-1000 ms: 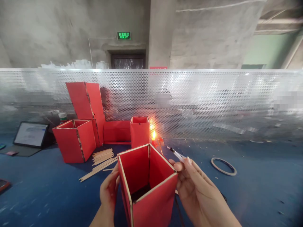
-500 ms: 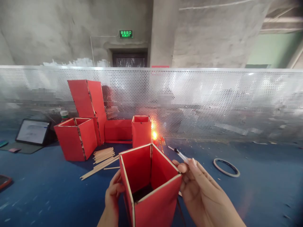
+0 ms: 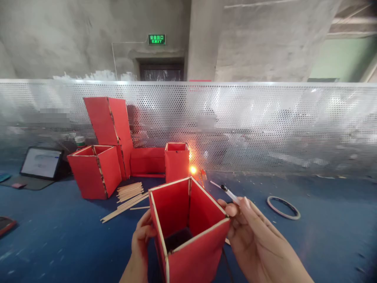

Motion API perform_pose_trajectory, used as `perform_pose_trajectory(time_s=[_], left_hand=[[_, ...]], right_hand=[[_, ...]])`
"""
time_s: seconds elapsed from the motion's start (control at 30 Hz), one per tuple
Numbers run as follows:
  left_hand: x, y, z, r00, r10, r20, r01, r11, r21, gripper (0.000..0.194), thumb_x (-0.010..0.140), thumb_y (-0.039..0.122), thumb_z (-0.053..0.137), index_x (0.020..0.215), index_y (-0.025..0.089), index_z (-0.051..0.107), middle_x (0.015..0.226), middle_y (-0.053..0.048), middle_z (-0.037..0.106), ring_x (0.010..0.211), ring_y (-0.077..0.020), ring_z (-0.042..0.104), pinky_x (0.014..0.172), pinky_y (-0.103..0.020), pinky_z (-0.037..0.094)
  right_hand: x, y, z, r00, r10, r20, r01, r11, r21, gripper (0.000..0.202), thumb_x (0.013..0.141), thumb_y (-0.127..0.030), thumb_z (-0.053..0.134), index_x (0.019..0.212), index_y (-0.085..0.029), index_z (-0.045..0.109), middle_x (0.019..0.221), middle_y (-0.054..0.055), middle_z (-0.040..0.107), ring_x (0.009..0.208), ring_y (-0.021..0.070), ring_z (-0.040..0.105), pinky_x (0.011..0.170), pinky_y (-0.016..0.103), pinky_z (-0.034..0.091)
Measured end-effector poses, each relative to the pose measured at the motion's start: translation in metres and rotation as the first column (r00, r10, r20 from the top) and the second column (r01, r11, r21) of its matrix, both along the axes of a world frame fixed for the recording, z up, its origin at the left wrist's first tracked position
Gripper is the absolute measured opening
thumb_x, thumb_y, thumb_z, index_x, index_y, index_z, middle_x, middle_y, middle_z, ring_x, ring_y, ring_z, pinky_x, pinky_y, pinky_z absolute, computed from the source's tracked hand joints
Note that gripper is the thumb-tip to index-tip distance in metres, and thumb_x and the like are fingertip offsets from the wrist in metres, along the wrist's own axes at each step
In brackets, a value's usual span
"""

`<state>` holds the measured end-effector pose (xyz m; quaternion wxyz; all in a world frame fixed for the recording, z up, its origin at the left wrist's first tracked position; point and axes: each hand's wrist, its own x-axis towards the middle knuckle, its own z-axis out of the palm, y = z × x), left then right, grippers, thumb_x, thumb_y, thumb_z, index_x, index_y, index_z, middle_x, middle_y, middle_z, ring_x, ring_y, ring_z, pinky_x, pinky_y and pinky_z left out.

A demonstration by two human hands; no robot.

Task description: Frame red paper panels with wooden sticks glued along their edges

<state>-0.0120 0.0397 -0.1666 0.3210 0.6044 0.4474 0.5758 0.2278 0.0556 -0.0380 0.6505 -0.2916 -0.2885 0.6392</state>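
Note:
An open-topped red box with pale stick edges stands at the front centre, its dark bottom partly visible inside. My left hand grips its left side, fingertips partly hidden behind the wall. At the box's right corner, my right hand pinches a small clear syringe-like tube with a black collar and a thin tip pointing up and left. Some right fingers rest close to that corner; whether they touch it is hard to tell.
Behind are red boxes, a smaller red box, wooden sticks and a bright flame-like glow. A tape ring lies right; a tablet stands left. A perforated metal screen crosses the back.
The view has shifted slightly. The front box and my right hand with the tube sit a little further right in the picture. Both hands keep their holds.

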Motion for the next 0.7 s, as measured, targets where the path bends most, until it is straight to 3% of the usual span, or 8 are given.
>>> perform_pose_trajectory(time_s=[0.1, 0.23, 0.4, 0.57, 0.7], left_hand=[[0.002, 0.001, 0.002, 0.998, 0.051, -0.028, -0.051, 0.999, 0.012, 0.118, 0.036, 0.035, 0.098, 0.14, 0.032, 0.043, 0.154, -0.012, 0.041, 0.142, -0.0585, 0.027, 0.11, -0.071, 0.034], [0.007, -0.001, 0.006, 0.999, 0.041, -0.007, -0.041, 0.999, 0.011, 0.114, 0.042, 0.035, 0.097, 0.142, 0.03, 0.04, 0.151, -0.016, 0.044, 0.137, -0.0569, 0.037, 0.109, -0.072, 0.034], [0.007, -0.001, 0.005, 0.999, 0.035, 0.038, -0.035, 0.999, 0.013, 0.11, 0.041, 0.032, 0.097, 0.139, 0.03, 0.045, 0.146, -0.012, 0.05, 0.138, -0.0548, 0.037, 0.11, -0.064, 0.038], [0.005, 0.002, 0.0, 1.0, 0.019, 0.001, -0.02, 0.999, 0.025, 0.112, 0.04, 0.03, 0.097, 0.138, 0.03, 0.044, 0.153, -0.015, 0.043, 0.137, -0.0568, 0.038, 0.108, -0.071, 0.037], [0.007, -0.001, 0.004, 0.999, 0.042, 0.008, -0.042, 0.999, -0.002, 0.11, 0.039, 0.03, 0.098, 0.137, 0.03, 0.047, 0.155, -0.011, 0.041, 0.142, -0.0567, 0.029, 0.111, -0.067, 0.036]], right_hand=[[-0.002, 0.001, 0.002, 1.0, -0.008, -0.01, 0.008, 1.0, 0.008, 0.031, 0.066, -0.042, 0.091, 0.074, -0.022, 0.069, 0.075, 0.001, 0.071, 0.074, 0.0162, 0.065, 0.071, 0.027, 0.057], [-0.005, 0.006, 0.003, 1.0, -0.024, 0.015, 0.022, 0.992, 0.123, 0.03, 0.068, -0.043, 0.089, 0.069, -0.021, 0.069, 0.069, 0.001, 0.067, 0.081, 0.0179, 0.065, 0.072, 0.026, 0.056], [-0.006, 0.01, 0.001, 0.995, -0.031, 0.09, 0.01, 0.973, 0.23, 0.031, 0.074, -0.046, 0.084, 0.066, -0.022, 0.066, 0.069, 0.0, 0.064, 0.072, 0.0145, 0.061, 0.067, 0.023, 0.053], [-0.006, 0.01, -0.002, 0.993, -0.047, 0.108, 0.016, 0.962, 0.274, 0.03, 0.079, -0.046, 0.08, 0.069, -0.022, 0.064, 0.071, 0.0, 0.064, 0.07, 0.0147, 0.059, 0.067, 0.025, 0.053], [-0.005, 0.01, -0.003, 0.991, -0.043, 0.129, 0.007, 0.963, 0.271, 0.03, 0.08, -0.046, 0.079, 0.069, -0.022, 0.064, 0.072, 0.0, 0.064, 0.071, 0.0146, 0.059, 0.066, 0.025, 0.053]])
